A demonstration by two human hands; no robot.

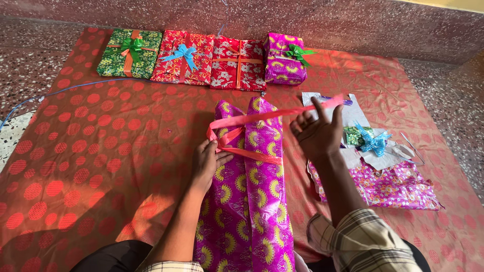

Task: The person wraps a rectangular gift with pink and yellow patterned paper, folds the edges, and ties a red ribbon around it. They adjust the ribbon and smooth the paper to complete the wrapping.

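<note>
View from the head camera, read left to right. A red cloth (pixel 75 151) with a pattern of lighter dots covers a speckled stone floor (pixel 30 65); a thin blue cord (pixel 55 93) crosses its far left edge. Along the far side lie four wrapped parcels in a row, touching or nearly so: a green floral parcel (pixel 118 63) with an orange band and a green bow; a red floral parcel (pixel 174 68) with a light blue bow; a second red parcel (pixel 237 70) crossed by orange ribbon; and a smaller magenta parcel (pixel 282 68) with a green bow.

In the centre stands a long package (pixel 252 201) in glossy, creased magenta foil with yellow flower motifs, running from the person's lap away from the camera. A flat pink ribbon (pixel 237 121) is looped around its far portion. The left hand (pixel 207 163) rests on the package's left side, fingers lightly curled, pinning the ribbon where it crosses. The right hand (pixel 317 133), raised above the cloth, pinches the free length of ribbon between thumb and fingers and holds it taut toward the right.

Right of this hand lie pale paper scraps (pixel 353 116), two loose bows, one green (pixel 354 135) and one light blue (pixel 375 143), and one crumpled sheet of magenta foil wrap (pixel 393 189).
</note>
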